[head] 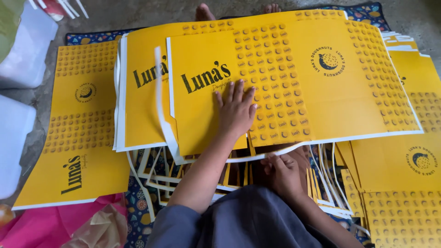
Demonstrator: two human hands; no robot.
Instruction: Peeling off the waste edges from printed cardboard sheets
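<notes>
Yellow printed cardboard sheet (294,78): large flat box blank, yellow with black lettering, a round emblem and bands of small repeated marks; lies uppermost on a stack of like sheets, spread across the middle of the view on the floor. Left hand (236,110): open, fingers spread, palm pressed flat on the sheet's near-left part. Right hand (285,172): at the sheet's near white edge, fingers curled around that edge from below, gripping it. Second yellow sheet (142,87): directly beneath, showing at the left, white border visible. Loose white trim strips (161,119): hang along the left edge and lie in a tangle below the stack. Further yellow blanks: one flat at far left (78,138), others piled at right (404,183). Patterned mat (138,206): under everything. Pink cloth (50,225): lower left corner. Bare feet (204,11): of another person, top edge.
</notes>
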